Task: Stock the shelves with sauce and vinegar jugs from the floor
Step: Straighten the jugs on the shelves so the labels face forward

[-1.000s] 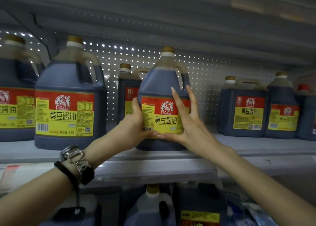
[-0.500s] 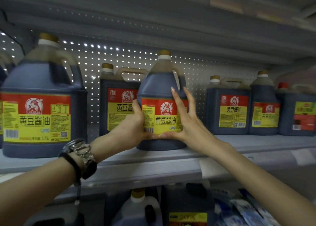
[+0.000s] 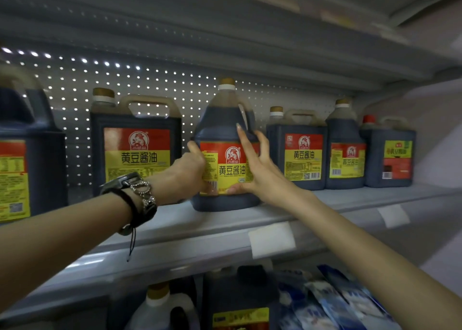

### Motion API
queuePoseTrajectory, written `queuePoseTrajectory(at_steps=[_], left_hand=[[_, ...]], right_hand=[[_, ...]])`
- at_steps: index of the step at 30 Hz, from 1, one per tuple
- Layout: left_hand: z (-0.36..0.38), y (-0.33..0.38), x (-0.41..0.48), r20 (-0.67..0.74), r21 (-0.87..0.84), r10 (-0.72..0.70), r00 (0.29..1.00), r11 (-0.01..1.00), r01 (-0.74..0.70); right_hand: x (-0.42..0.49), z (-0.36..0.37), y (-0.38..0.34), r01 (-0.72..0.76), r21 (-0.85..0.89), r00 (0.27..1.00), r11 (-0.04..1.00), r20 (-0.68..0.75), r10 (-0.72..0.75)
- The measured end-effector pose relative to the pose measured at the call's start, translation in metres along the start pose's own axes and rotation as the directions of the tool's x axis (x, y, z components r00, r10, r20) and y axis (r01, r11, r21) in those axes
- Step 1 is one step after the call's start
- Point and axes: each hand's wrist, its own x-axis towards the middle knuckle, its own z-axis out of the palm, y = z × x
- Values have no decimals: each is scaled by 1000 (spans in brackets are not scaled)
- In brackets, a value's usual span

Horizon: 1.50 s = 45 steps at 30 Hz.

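Observation:
A round dark soy sauce jug (image 3: 225, 132) with a red and yellow label and a gold cap stands upright on the grey shelf (image 3: 180, 227). My left hand (image 3: 186, 177) grips its left side, thumb on the label. My right hand (image 3: 252, 167) presses its right side with straight, spread fingers and the thumb under the label. A rectangular soy sauce jug (image 3: 136, 144) stands behind and to the left, apart from it.
More jugs line the shelf: one at the far left (image 3: 27, 159), three to the right (image 3: 303, 152) (image 3: 346, 152) (image 3: 388, 154). A perforated back panel (image 3: 140, 79) and a shelf above close the space. Below are more jugs (image 3: 240, 302) and blue packets (image 3: 332, 302). White tags (image 3: 271, 239) hang on the shelf edge.
The view has swung left to right, so the jugs at the left slid out of frame. The held jug has gone a little deeper on the shelf. Both hands stay on it.

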Motion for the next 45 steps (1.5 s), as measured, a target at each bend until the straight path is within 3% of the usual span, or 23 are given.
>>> queuePoseTrajectory(at_steps=[13,21,38,42,45], left_hand=[[26,27,43,134,-30,37,990,999,-34],[46,28,72,117,91,37,993,995,-47],[38,23,67,157,21,77,985,996,-81],[23,25,49,198,-84,65,978,995,-49],[9,16,30,186,-37,73,980,997,-67]], right_hand=[[13,-4,44,-66,-78,997,995,-47,63],[21,-7,58,-112,-335,993,936,-74,92],[21,-5,52,-131,-230,991,964,-17,131],[22,-7,44,-184,-253,981,950,5,191],[20,-1,25,-246,-226,967,943,4,253]])
